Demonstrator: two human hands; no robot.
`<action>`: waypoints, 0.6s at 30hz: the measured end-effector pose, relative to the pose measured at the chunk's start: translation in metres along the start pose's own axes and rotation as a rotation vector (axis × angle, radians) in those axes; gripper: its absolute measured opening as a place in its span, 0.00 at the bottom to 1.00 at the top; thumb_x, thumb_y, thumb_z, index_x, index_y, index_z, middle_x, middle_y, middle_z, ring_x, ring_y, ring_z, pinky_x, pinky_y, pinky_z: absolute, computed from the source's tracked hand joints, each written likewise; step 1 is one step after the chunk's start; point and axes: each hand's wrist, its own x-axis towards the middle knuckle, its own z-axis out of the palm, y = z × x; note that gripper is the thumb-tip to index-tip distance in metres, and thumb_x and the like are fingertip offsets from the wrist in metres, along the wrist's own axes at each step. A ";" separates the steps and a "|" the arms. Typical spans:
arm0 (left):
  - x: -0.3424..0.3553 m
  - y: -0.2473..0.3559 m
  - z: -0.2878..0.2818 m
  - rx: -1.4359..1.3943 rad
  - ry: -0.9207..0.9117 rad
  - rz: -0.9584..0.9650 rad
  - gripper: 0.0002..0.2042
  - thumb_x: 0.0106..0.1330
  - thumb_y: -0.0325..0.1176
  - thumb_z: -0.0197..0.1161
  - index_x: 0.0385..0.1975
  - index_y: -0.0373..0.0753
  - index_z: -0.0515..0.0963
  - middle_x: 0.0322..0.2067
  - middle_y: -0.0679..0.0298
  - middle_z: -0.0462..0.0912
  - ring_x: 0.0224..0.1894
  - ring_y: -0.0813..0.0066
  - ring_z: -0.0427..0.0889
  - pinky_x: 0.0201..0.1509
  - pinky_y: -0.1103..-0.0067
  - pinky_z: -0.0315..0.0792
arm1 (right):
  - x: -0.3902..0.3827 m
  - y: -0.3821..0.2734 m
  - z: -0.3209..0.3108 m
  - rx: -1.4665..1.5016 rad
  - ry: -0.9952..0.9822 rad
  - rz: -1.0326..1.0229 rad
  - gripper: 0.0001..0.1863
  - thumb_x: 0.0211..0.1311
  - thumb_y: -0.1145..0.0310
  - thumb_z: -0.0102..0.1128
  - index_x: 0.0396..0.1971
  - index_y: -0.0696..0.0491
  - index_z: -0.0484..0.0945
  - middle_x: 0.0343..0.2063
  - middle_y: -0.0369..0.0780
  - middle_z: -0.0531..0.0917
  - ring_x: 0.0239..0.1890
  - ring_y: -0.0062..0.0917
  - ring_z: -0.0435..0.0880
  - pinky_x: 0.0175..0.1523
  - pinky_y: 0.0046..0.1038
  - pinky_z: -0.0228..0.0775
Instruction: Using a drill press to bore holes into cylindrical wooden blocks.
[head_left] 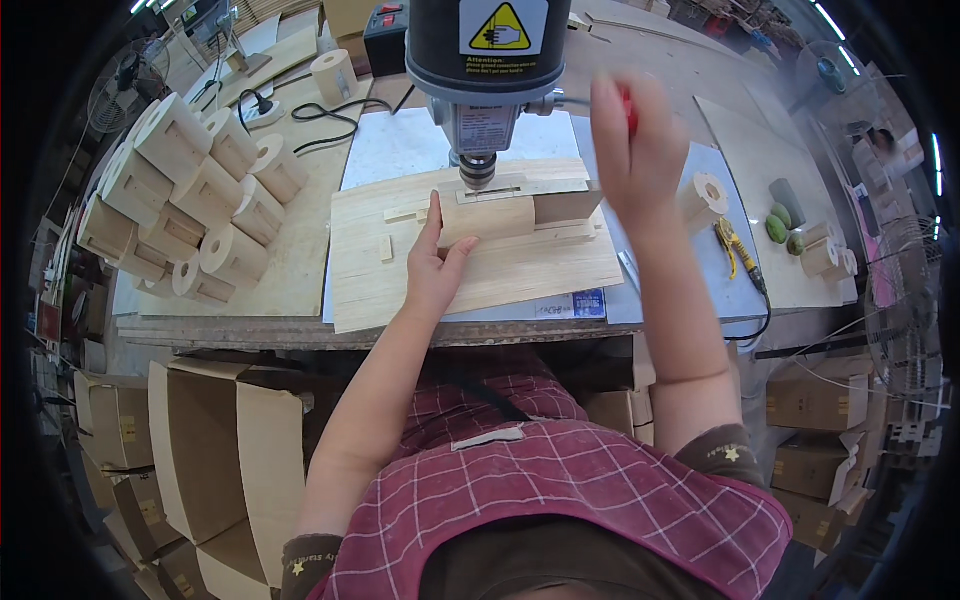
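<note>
wooden cylinder [490, 218] lies sideways, long axis left-to-right

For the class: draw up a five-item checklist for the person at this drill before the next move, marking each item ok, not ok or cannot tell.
1. Left hand on the wooden block: ok, it touches the block's left end.
2. Right hand on the red knob: ok, the fingers look closed around it, though the hand is blurred.
3. Index finger of the left hand off the drill chuck: ok, a gap shows between them.
4. Drill bit clear of the wood: cannot tell, its tip can't be made out.
5. Wooden board free of scraps: not ok, a small wood piece lies near the left hand.
</note>
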 end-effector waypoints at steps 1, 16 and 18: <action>0.000 0.002 0.000 -0.010 -0.004 -0.014 0.36 0.56 0.26 0.59 0.63 0.42 0.46 0.52 0.50 0.68 0.41 0.77 0.75 0.38 0.85 0.71 | 0.021 0.005 0.002 -0.088 -0.023 0.006 0.09 0.55 0.64 0.55 0.32 0.54 0.73 0.18 0.41 0.74 0.20 0.28 0.73 0.25 0.24 0.64; 0.001 0.003 0.004 0.009 0.005 -0.029 0.41 0.49 0.18 0.60 0.63 0.46 0.47 0.54 0.52 0.66 0.27 0.82 0.75 0.31 0.86 0.70 | 0.018 0.075 0.010 0.230 -0.371 0.382 0.21 0.54 0.55 0.56 0.42 0.53 0.73 0.23 0.39 0.78 0.28 0.26 0.76 0.33 0.26 0.67; 0.002 0.006 0.002 0.039 0.023 -0.056 0.41 0.48 0.18 0.60 0.63 0.46 0.48 0.52 0.53 0.69 0.26 0.82 0.75 0.30 0.85 0.70 | -0.028 0.094 0.003 0.059 -0.568 0.368 0.23 0.52 0.54 0.59 0.44 0.54 0.73 0.26 0.40 0.79 0.32 0.25 0.77 0.37 0.26 0.68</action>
